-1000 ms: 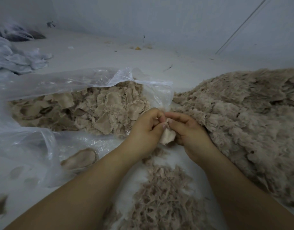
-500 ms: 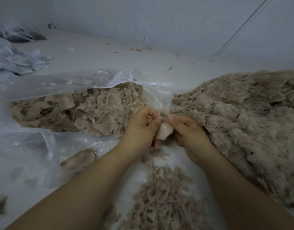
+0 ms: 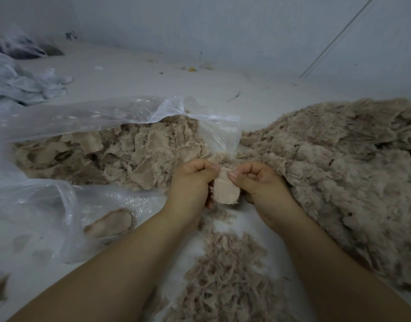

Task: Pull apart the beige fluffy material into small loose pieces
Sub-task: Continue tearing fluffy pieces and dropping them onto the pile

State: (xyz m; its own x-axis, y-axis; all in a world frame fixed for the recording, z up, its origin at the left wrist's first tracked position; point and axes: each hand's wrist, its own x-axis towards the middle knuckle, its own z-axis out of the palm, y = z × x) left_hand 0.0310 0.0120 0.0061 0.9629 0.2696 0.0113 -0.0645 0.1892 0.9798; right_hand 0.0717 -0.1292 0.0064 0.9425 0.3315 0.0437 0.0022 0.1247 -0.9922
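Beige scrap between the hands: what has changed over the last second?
The scrap now hangs more exposed, showing its flat backing, as the left hand and right hand have drawn slightly apart at its top edge. Both still pinch it. The clear bag, big fluffy heap and shredded pile are unchanged.

The big fluffy heap runs off the right edge, so its full spread cannot be seen. The clear plastic bag is cut by the left edge, and the scraps deep inside it sit under the film, dim and partly hidden. The pile of torn bits is cut off by the bottom edge and partly covered by the forearms. The upper end of the small piece is hidden behind both thumbs. Far specks by the wall are too small to tell.
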